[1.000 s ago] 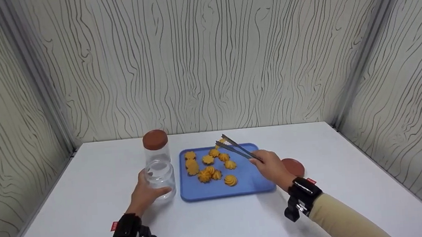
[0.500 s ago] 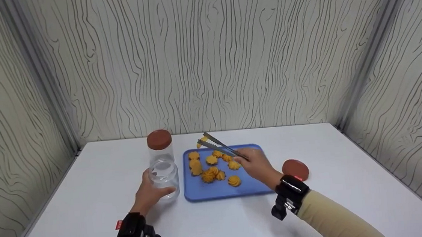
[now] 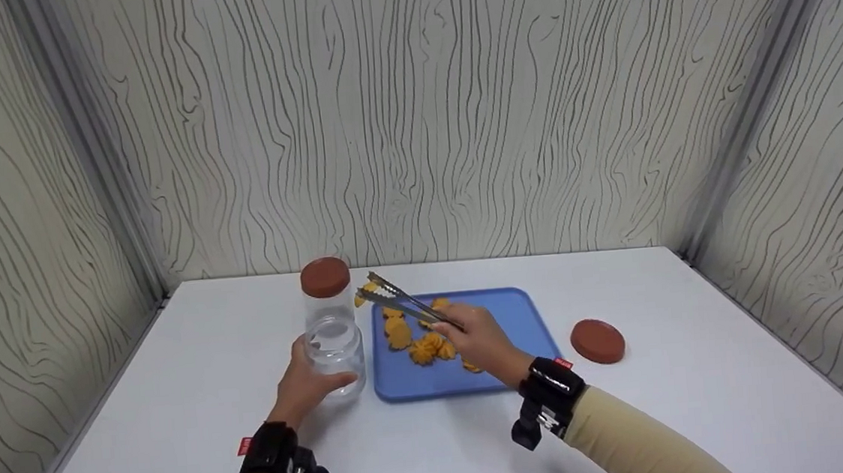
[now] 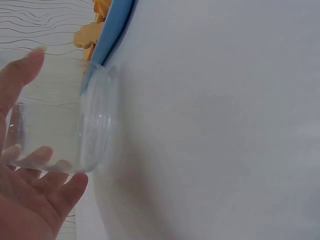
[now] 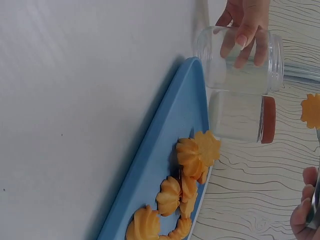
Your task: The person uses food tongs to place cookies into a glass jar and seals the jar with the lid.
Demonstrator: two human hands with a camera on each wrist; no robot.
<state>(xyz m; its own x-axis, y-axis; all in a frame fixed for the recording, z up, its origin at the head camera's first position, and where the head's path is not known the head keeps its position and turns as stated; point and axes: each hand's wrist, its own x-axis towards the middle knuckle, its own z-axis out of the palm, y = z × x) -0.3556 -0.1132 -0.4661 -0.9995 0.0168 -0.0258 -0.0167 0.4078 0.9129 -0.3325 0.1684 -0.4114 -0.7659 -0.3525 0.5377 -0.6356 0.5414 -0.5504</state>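
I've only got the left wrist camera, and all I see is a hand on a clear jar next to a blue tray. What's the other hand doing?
Observer: The right hand grips metal tongs, and their tips pinch one orange cookie.
Operator: Where's that cookie relative to the jar being held?
Observer: In the head view it hangs in the air just up and right of the open jar, beside a second jar with a brown cap, which stands right behind the open one.
Operator: And where's a lid for the open one?
Observer: A loose brown lid lies flat on the table, to the right of the tray.
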